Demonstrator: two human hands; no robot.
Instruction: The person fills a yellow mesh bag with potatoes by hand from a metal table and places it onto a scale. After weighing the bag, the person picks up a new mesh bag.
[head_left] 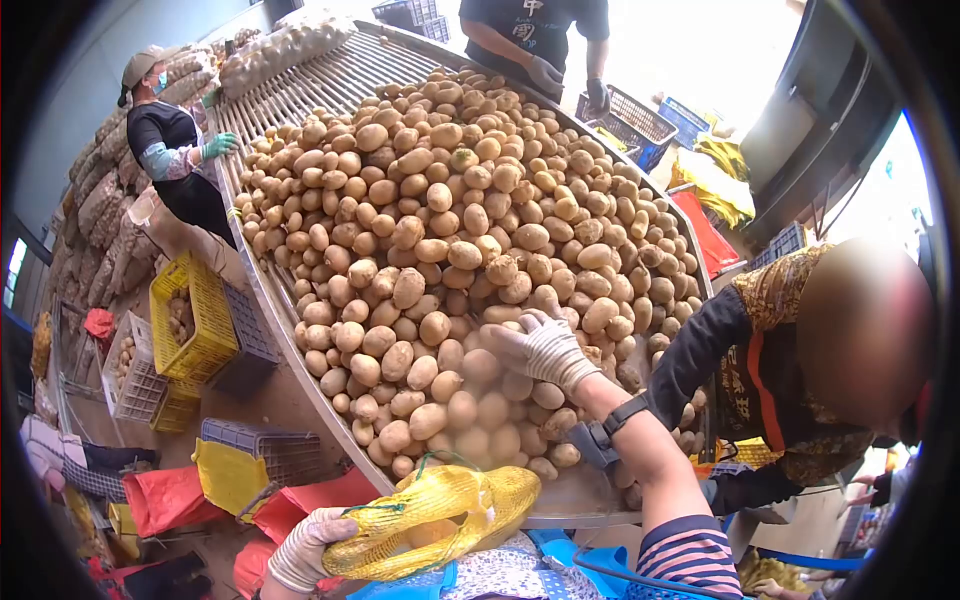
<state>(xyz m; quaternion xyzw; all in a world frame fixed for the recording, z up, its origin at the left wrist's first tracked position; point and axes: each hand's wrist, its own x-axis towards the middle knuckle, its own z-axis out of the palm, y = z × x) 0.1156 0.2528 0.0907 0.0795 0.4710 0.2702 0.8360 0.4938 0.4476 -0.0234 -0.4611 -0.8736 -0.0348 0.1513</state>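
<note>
My left hand (310, 548), in a striped knit glove, grips the edge of a yellow mesh bag (512, 498) at the bottom of the head view. The bag bulges, and a green cord runs along its rim; what it holds is hard to make out. My right hand (548, 350), gloved the same way, reaches over the near side of a big heap of potatoes (440, 225). Its fingers are stretched out over the potatoes, touching some. Just below this hand, several potatoes are blurred. A dark band circles my right wrist.
The heap lies on a slatted metal sorting table (300, 90) with a raised rim. Yellow crate (195, 315) and grey crates stand at left, near stacked sacks (100, 200). One person (175, 150) is at left, another (535, 40) at the far side, a third (760, 350) close at right.
</note>
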